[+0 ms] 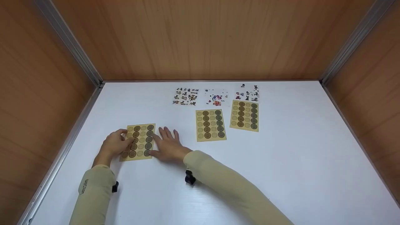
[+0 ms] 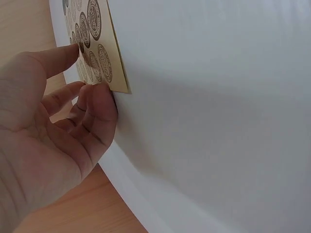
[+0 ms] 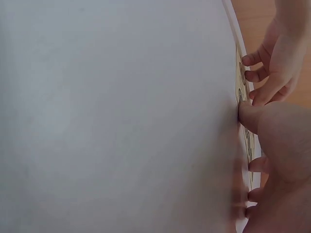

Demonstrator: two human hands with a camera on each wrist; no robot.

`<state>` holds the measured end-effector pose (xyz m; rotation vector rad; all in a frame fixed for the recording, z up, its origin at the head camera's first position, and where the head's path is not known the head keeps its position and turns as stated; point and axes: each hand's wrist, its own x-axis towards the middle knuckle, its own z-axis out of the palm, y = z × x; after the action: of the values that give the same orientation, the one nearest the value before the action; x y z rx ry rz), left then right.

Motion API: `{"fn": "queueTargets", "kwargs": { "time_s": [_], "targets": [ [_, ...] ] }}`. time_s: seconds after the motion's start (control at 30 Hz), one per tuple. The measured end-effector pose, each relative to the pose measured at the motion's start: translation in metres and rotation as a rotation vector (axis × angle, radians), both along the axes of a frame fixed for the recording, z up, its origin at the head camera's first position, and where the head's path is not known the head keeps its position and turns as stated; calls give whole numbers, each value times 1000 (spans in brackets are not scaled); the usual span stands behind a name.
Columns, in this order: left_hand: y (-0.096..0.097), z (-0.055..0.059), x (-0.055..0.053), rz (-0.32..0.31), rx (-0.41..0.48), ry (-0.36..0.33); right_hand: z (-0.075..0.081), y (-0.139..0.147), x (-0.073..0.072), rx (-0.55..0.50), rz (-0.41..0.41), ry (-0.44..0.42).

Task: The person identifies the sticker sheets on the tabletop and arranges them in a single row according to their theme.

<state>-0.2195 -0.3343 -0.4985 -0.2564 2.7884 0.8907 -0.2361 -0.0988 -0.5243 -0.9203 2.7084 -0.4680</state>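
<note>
A tan sheet of round seal stickers (image 1: 141, 142), in brown and dark grey columns, lies at the left of the white table. My left hand (image 1: 115, 143) holds its left edge, thumb on the printed face and curled fingers along the rim. In the left wrist view, the sheet's near corner (image 2: 119, 82) sticks out past those fingertips (image 2: 102, 99). On the opposite side, my right hand (image 1: 168, 147) lies palm down with spread fingers, its thumb and index fingertip touching the right edge. The right wrist view shows this sheet (image 3: 240, 87) nearly edge-on.
Two similar tan sticker sheets lie to the right, one near the middle (image 1: 209, 125) and one farther right (image 1: 244, 115). Behind them are three clear sheets of small colourful stickers: left (image 1: 186, 96), middle (image 1: 216, 97) and right (image 1: 247, 93). Wooden panels (image 1: 212, 40) enclose the table.
</note>
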Motion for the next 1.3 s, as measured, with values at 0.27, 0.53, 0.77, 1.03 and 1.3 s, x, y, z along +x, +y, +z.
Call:
{"fn": "queueTargets", "kwargs": {
  "time_s": [0.27,0.53,0.77,1.03,1.3],
  "targets": [
    [4,5,0,-10,-30,23,3,10,-5,-56,50,-35],
    [23,23,-14,-77,-61,105,19,37,-26,-70,119,36],
    [72,32,-29,-192,-31,118,41,99,-55,-93,190,30],
    [148,29,-51,-341,25,53,53,185,-82,-91,136,-65],
    [203,12,-74,-406,53,-1,41,231,-91,-73,83,-155]
  ]
}}
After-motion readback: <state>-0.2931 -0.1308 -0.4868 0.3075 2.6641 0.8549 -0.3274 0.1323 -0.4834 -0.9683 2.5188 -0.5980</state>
